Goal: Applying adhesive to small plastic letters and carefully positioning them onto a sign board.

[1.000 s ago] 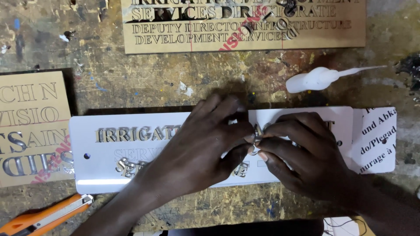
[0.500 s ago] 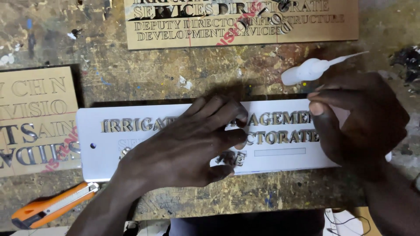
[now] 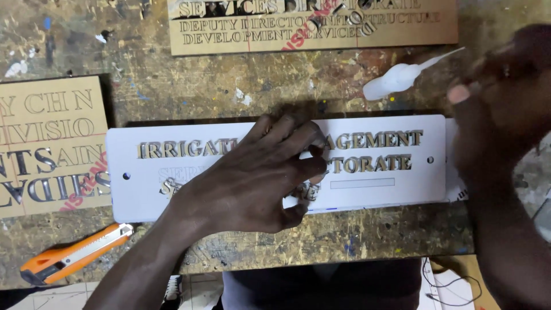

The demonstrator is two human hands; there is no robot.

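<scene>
A white rectangular sign plate [image 3: 373, 198] lies flat on a paint-stained wooden bench, with raised metallic letters stuck on it in rows. My left hand [image 3: 258, 178] rests on the middle of the plate, fingers spread and pressing down on letters there. My right hand [image 3: 499, 86] is lifted at the right edge of view, blurred, close to a small white glue bottle [image 3: 396, 77] with a thin nozzle that lies just above the plate's upper right corner. I cannot make out whether the right hand holds anything.
An orange utility knife [image 3: 74, 254] lies at the bench's front left. A tan lettering template board [image 3: 46, 143] sits at the left, and another [image 3: 310, 26] along the far edge. Printed paper peeks out under the plate's right end.
My right hand has left the plate's middle and risen up and to the right, toward the glue bottle. The left hand stays pressing on the letters.
</scene>
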